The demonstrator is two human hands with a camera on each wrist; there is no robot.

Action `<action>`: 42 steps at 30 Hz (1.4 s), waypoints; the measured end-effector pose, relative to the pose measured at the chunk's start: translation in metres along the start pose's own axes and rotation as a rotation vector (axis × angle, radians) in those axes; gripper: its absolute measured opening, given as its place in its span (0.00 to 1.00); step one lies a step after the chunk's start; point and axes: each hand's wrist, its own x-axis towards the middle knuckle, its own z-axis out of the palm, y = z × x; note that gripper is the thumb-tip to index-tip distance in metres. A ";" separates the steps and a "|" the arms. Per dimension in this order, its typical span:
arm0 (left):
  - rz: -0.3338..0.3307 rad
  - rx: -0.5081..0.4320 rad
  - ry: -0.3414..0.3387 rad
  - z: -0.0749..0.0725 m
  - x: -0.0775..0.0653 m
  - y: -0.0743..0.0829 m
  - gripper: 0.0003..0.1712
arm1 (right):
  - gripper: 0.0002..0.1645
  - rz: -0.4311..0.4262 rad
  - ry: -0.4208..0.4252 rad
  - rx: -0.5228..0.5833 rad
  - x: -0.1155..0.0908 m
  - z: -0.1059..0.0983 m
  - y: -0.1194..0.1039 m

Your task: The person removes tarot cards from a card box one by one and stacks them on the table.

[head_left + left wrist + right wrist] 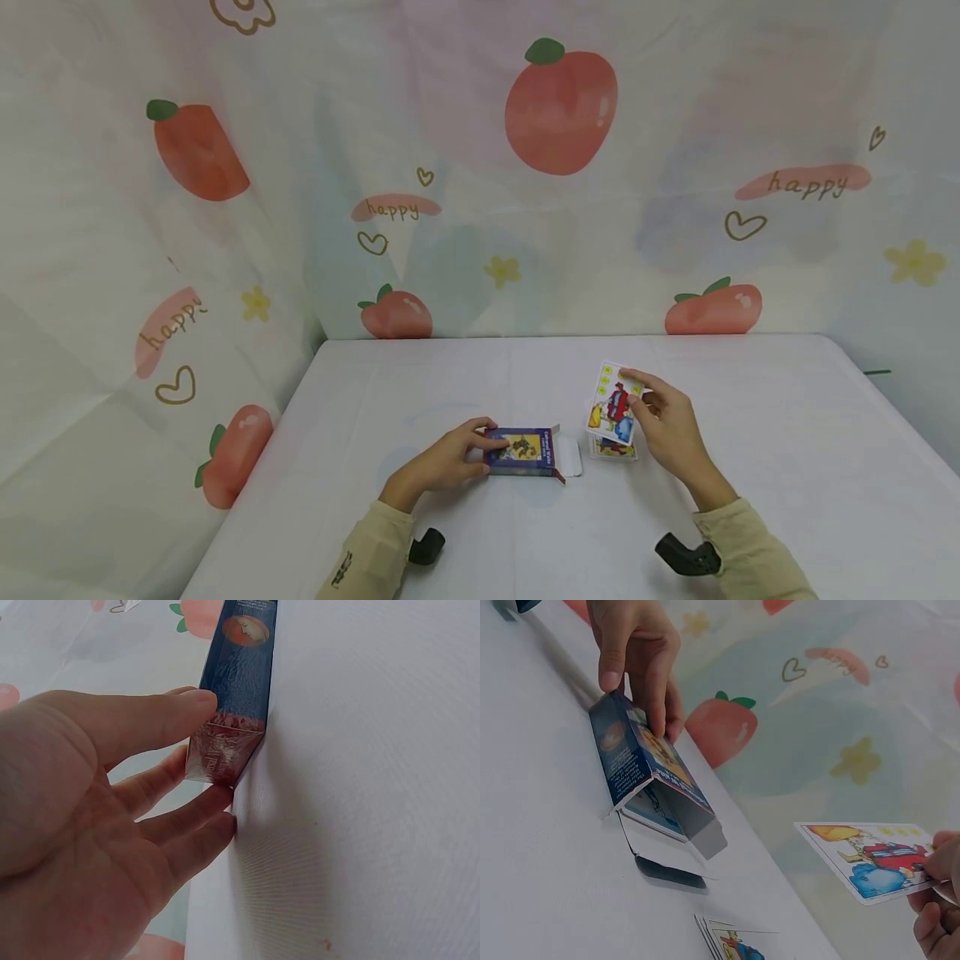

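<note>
A dark blue card box (522,452) lies on the table with its flap end open toward the right. My left hand (444,460) grips the closed end, thumb and fingers on opposite sides. Inside the open end, some cards (656,808) show in the right wrist view. My right hand (672,427) pinches a playing card (615,407) with a colourful figure on it by its right edge, raised off the table. Below that card lies a small stack of cards (617,451), partly hidden by it, just right of the box's white flap (569,457).
A white cloth covers the table (337,517). Behind and to the left hangs a curtain (465,133) printed with fruit, hearts and flowers. Near each sleeve cuff is a black curved piece, one by the left (427,547) and one by the right (686,556).
</note>
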 end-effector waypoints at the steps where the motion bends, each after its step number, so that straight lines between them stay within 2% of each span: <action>1: 0.003 0.002 0.000 0.000 0.000 0.000 0.26 | 0.21 -0.001 -0.001 -0.012 0.000 0.000 0.000; 18: 0.003 -0.015 0.001 -0.003 0.001 0.000 0.27 | 0.34 0.057 -0.106 -0.046 0.003 -0.004 0.006; 26: 0.006 -0.007 0.005 -0.003 0.002 0.000 0.27 | 0.36 0.139 -0.172 -0.078 0.003 -0.005 0.010; 34: 0.002 0.011 0.001 -0.001 0.002 0.000 0.26 | 0.38 0.156 -0.139 -0.072 0.001 -0.004 0.023; 42: -0.003 0.013 0.001 0.001 0.001 -0.001 0.26 | 0.36 0.231 -0.185 -0.020 -0.002 -0.004 0.030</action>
